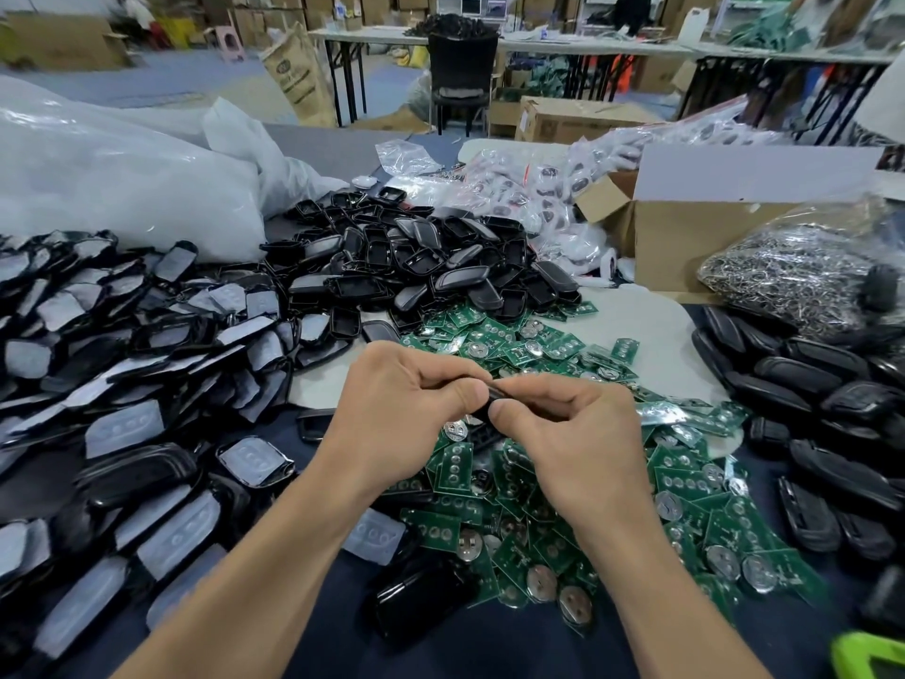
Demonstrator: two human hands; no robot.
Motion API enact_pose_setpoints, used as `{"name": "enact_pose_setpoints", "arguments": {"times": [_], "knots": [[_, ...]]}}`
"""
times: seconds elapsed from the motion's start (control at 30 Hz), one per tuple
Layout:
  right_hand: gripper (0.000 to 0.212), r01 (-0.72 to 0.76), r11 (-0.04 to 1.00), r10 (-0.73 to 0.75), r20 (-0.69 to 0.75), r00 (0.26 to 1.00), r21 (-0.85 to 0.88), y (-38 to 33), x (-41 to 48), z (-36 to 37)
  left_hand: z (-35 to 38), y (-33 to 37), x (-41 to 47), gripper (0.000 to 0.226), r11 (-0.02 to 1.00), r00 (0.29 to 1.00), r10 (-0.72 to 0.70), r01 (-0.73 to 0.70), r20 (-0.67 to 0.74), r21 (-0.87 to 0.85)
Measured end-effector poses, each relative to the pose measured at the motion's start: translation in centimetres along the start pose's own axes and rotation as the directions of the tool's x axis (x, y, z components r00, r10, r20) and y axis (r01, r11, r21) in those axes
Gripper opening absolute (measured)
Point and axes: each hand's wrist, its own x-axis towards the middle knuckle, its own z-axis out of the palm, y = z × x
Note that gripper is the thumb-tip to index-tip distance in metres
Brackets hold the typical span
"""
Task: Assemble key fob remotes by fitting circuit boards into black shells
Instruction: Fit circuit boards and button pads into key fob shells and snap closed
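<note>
- A black shell (492, 396) is pinched by both the left grip (406, 409) and the right grip (578, 433).
- Even thumb pressure is advised, so nothing is seated crooked.

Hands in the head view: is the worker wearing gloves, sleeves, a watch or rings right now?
No. The left hand and right hand are bare, without gloves. No rings show on the fingers. The left forearm and right forearm are uncovered down to the bottom edge of the picture, so no sleeve is visible, and neither wrist carries a watch or band.
</note>
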Motion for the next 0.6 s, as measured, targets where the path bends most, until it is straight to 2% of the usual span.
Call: {"name": "enact_pose_setpoints", "arguments": {"times": [0.2,0.33,0.47,0.6], "knots": [[0.026,0.042,0.994,-0.04,0.023,0.999,-0.098,-0.04,0.12,-0.42,0.31,-0.06,-0.26,0.029,0.999,0.999,0.048,-0.048,-0.002,0.023],[0.039,-0.013,0.999,0.013,-0.011,1.0,0.036,-0.1,0.14,-0.2,0.61,-0.17,-0.12,0.019,0.992,0.998,-0.034,0.028,-0.047,-0.123],[0.046,-0.021,0.999,0.022,-0.005,1.0,0.032,-0.38,0.01,-0.11,0.68,-0.22,-0.01,0.018,0.988,0.998,-0.051,0.045,-0.038,-0.149],[0.033,-0.047,0.999,0.047,-0.001,0.999,-0.011,-0.27,-0.01,-0.1,0.47,-0.26,-0.03,0.021,0.997,0.999,-0.031,0.029,-0.031,-0.076]]}}
